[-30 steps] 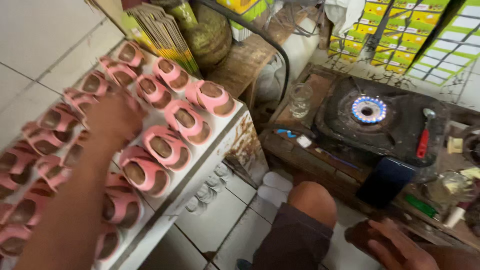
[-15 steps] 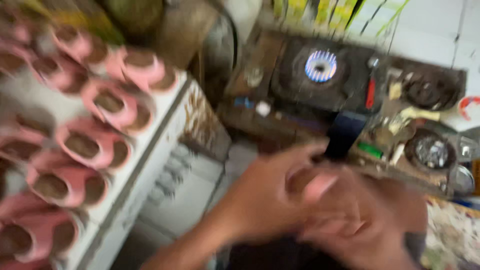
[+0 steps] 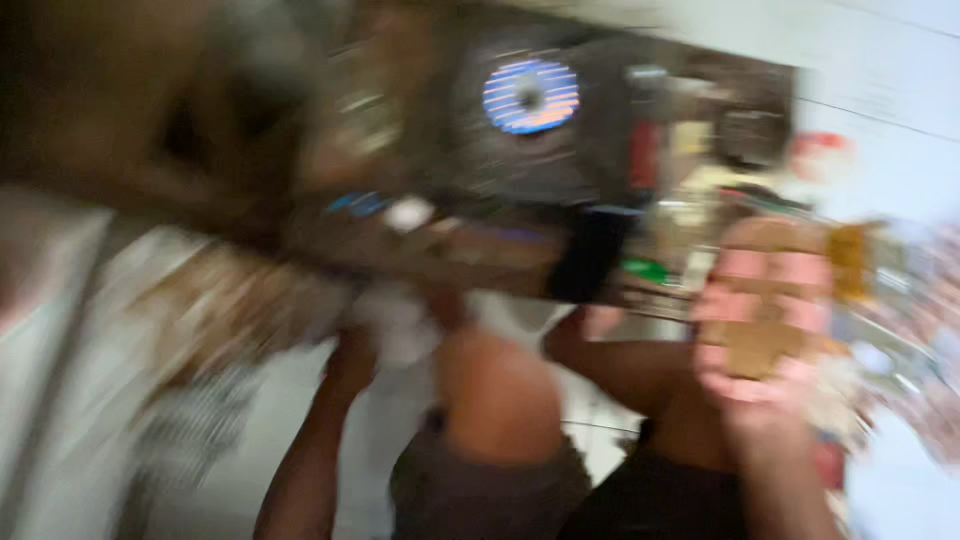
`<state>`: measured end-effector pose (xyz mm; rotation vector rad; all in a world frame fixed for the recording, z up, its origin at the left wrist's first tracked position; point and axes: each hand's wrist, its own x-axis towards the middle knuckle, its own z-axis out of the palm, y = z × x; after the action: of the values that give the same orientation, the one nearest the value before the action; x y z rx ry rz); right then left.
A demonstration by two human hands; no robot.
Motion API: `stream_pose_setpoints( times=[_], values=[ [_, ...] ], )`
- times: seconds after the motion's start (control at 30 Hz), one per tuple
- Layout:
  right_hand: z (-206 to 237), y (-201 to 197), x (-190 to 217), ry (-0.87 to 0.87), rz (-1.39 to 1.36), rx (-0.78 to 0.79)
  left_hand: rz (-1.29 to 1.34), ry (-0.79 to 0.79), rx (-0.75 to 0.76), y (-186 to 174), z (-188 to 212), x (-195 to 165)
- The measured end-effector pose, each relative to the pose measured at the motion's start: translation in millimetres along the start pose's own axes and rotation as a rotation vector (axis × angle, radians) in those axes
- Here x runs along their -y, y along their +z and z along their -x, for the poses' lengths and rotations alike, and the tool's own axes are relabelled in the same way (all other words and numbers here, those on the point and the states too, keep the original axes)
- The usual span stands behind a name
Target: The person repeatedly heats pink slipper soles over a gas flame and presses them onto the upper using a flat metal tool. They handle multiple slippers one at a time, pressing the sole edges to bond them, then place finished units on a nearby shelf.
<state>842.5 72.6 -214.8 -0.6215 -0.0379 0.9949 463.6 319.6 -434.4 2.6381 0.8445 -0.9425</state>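
Although the whole view is smeared by motion, the main things can be made out. The right hand (image 3: 765, 345) is raised at the right side and its fingers seem to be wrapped around a pink mould (image 3: 760, 300) with a brownish filling in the middle, so I judge it as gripping this piece. The blur does not allow me to say how firm the hold is. The left hand (image 3: 352, 362) reaches down beside the bent knee (image 3: 495, 400), close to a white lump (image 3: 395, 325) on the floor. I cannot tell whether this hand is open or closed, nor whether it touches the lump. As far as the work shows, one pink mould is taken up and is in the air, and it is not yet set down anywhere; what is left to do with it cannot be read from here. For room, the low stove (image 3: 480, 170) lies just ahead of the knee with its gas burner (image 3: 530, 95) lit, a ring of blue flame. A dark flat object (image 3: 590, 255) stands at the stove's near edge, between the knee and the right hand. To the right of the burner small things crowd together, among them something red (image 3: 643, 155), too blurred to name. The most open room is the pale tiled floor (image 3: 250, 440) at the lower left, and the space above the knee.
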Motion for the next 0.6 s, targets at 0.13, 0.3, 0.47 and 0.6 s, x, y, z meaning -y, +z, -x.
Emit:
stream_pose_setpoints(
  times=[0.13, 0.3, 0.47, 0.6],
  values=[
    [0.8, 1.5, -4.5, 0.041, -0.106, -0.055, 0.141, -0.176, -0.006, 9.7, -18.5, -13.1],
    [-5.1, 26.6, -11.6, 0.019, -0.212, -0.113, 0.238, -0.248, -0.004, 8.0, -16.8, -24.4],
    [-1.2, 38.9, -11.2, 0.009, -0.284, -0.107, 0.390, -0.303, -0.039, 23.7, -3.5, -38.2],
    [2.2, 31.0, -8.4, -0.002, -0.262, -0.073, 0.571, -0.346, -0.107, 33.3, 12.0, -51.7]
  ],
)
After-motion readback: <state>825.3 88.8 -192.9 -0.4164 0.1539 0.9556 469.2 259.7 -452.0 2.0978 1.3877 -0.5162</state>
